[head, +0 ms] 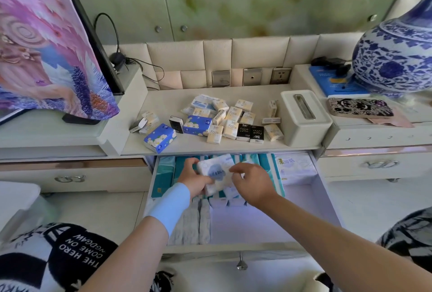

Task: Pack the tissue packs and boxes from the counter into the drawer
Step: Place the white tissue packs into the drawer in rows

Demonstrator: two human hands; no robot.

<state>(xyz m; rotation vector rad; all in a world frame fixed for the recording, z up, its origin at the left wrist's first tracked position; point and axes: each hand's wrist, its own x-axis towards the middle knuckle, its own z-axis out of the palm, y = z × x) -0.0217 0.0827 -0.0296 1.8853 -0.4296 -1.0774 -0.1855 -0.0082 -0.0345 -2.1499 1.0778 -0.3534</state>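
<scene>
The drawer [325, 200] is pulled out below the counter [233, 148], with teal and white tissue packs standing in rows at its back and grey packs at the front left. My left hand [194, 178] grips a white tissue pack with a blue mark [216, 171] over the drawer's back rows. My right hand [253, 183] pinches the same pack's right edge. On the counter lie several small cream, black and white pocket packs [230, 123] and two blue floral packs [160, 137] [197, 125].
A white tissue box holder [304, 116] stands at the counter's right. A blue-and-white vase [395, 58] and a patterned case [360, 107] sit on the right cabinet. A screen under patterned cloth [46, 46] fills the left. The drawer's right front floor is bare.
</scene>
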